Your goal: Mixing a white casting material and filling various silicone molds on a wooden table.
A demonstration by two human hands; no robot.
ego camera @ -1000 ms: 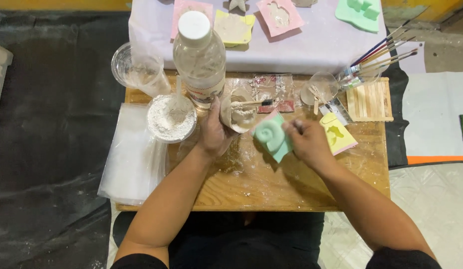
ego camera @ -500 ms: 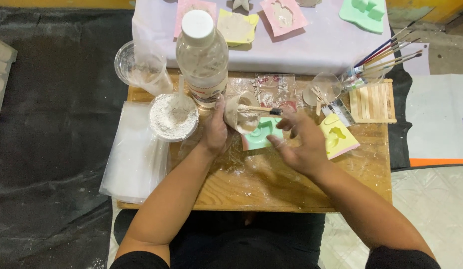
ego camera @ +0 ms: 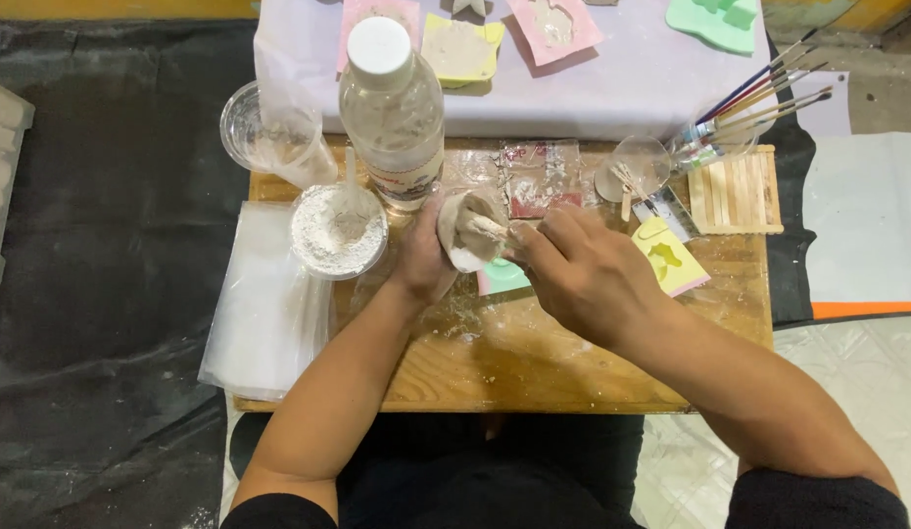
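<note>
Head view: left hand (ego camera: 423, 263) wrapped around a small tilted cup (ego camera: 467, 230), mouth tipped toward the right hand (ego camera: 585, 276). Right hand pinching a stick (ego camera: 490, 227) lying across into the cup, long axis running left to right. Green mould (ego camera: 502, 277) just beneath both hands. Left of the left hand, bowl of white powder (ego camera: 336, 233); beyond it, clear bottle (ego camera: 394, 108)

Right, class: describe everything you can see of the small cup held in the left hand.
The small cup is clear, soft-looking plastic, smeared inside with pale grey-white paste. The left hand grips it from the side and tilts it, mouth towards the right hand, above the wooden board. A pale stick held by the right hand reaches into it. A green mould lies just below.
</note>
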